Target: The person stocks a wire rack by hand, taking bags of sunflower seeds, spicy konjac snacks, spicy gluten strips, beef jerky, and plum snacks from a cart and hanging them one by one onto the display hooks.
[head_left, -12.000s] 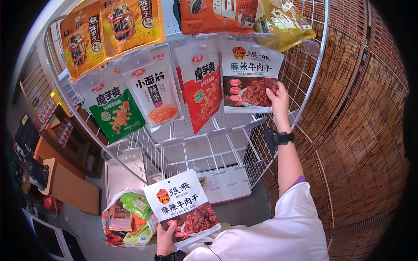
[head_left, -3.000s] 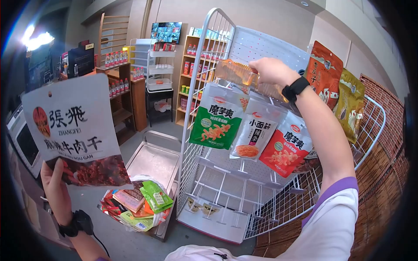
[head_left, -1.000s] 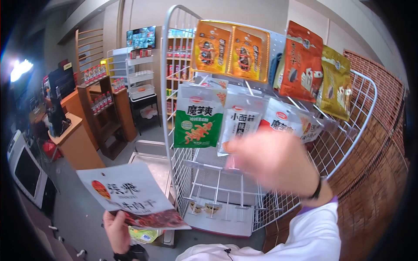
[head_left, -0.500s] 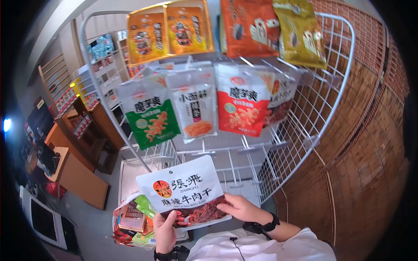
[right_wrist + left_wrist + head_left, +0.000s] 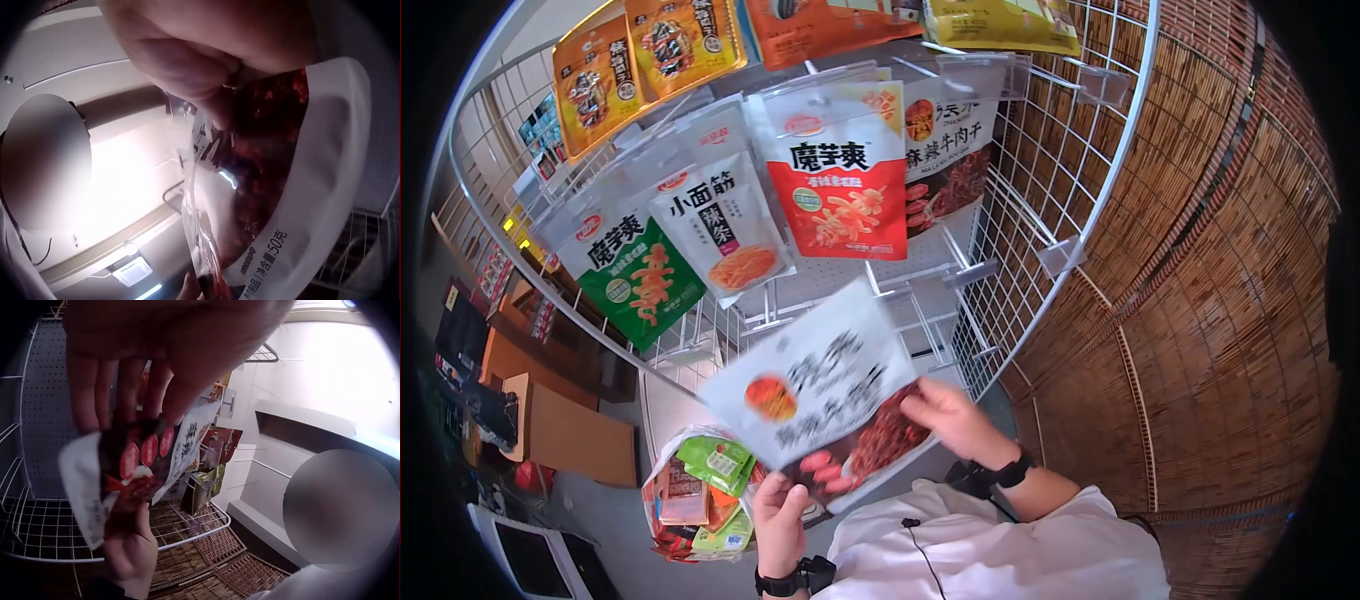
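A white and dark-red beef jerky bag is held between both hands in front of the rack, tilted and blurred in its upper part. My left hand pinches its lower left corner, thumb on the front. At the lower right edge, my right hand grips it with the thumb over the printed meat. The left wrist view shows the left fingers behind the bag's edge; in the right wrist view its bottom seam faces the camera. A second jerky bag hangs on the rack, partly behind a red snack bag.
On the wire rack hang a green snack bag, a white noodle-snack bag and orange seed packs above. Bare hooks stick out lower down. At lower left stands a plastic bag of snacks. A woven screen borders the right.
The right hand touched the hanging jerky bag, later the orange packs, then came down to the held bag. Since half a second ago, that bag has tilted counterclockwise; the head view has shifted.
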Demonstrator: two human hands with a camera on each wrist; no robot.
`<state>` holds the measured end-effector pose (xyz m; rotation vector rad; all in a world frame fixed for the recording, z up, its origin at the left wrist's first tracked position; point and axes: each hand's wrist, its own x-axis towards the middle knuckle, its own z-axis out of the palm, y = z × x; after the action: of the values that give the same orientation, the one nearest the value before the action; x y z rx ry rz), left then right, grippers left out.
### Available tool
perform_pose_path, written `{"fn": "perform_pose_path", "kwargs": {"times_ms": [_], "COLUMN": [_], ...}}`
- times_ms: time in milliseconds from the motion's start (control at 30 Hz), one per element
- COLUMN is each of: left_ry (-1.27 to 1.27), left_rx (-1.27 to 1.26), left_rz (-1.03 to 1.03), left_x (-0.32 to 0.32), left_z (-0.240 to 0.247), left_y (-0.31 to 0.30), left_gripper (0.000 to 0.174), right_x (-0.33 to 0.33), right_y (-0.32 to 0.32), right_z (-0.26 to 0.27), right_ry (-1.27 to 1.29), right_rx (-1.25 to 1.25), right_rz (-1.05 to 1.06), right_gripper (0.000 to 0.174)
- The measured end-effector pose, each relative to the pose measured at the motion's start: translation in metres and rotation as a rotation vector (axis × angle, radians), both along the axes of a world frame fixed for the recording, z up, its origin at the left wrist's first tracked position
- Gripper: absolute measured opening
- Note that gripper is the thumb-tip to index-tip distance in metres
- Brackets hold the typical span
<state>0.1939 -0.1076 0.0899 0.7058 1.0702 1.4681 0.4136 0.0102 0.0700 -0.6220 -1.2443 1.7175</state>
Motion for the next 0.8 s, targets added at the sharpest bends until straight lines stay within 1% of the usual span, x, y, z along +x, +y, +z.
{"fn": "perform_pose_path", "kwargs": {"times_ms": [67, 133, 200, 300, 367, 500, 600, 633, 733, 767, 800], "left_ry": [0.133, 0.138, 0.123, 0.146, 0.144, 0.140, 0.135, 0.135, 0.111, 0.117, 0.125], "left_rx": [0.035, 0.012, -0.042, -0.072, -0.085, -0.115, -0.121, -0.119, -0.113, -0.117, -0.123], "left_rz": [-0.045, -0.046, -0.018, -0.007, 0.009, 0.045, 0.075, 0.082, 0.106, 0.112, 0.118], "left_x": [0.005, 0.008, 0.012, 0.015, 0.018, 0.021, 0.023, 0.024, 0.026, 0.026, 0.025], "left_z": [0.001, 0.001, -0.001, -0.008, -0.011, -0.013, -0.014, -0.014, -0.013, -0.013, -0.014], "left_y": [0.004, 0.005, 0.006, 0.005, 0.004, 0.002, 0.003, 0.003, 0.002, 0.001, 0.000], "left_gripper": [0.020, 0.020, 0.017, 0.016, 0.015, 0.014, 0.014, 0.014, 0.014, 0.014, 0.014], "right_x": [0.033, 0.056, 0.085, 0.116, 0.126, 0.123, 0.121, 0.122, 0.117, 0.114, 0.114], "right_y": [0.015, 0.029, 0.040, 0.050, 0.054, 0.068, 0.085, 0.091, 0.103, 0.106, 0.109], "right_z": [0.023, 0.037, 0.045, 0.049, 0.055, 0.077, 0.082, 0.080, 0.085, 0.086, 0.086], "right_ry": [-0.112, 0.085, 0.141, 0.110, 0.104, 0.080, 0.105, 0.058, 0.046, 0.073, 0.073], "right_rx": [0.078, 0.077, 0.119, 0.173, 0.201, 0.274, 0.298, 0.298, 0.347, 0.349, 0.348], "right_rz": [-0.199, -0.420, -0.527, -0.622, -0.616, -0.646, -0.580, -0.579, -0.548, -0.598, -0.590], "right_gripper": [0.025, 0.027, 0.029, 0.027, 0.027, 0.027, 0.027, 0.027, 0.027, 0.027, 0.027]}}
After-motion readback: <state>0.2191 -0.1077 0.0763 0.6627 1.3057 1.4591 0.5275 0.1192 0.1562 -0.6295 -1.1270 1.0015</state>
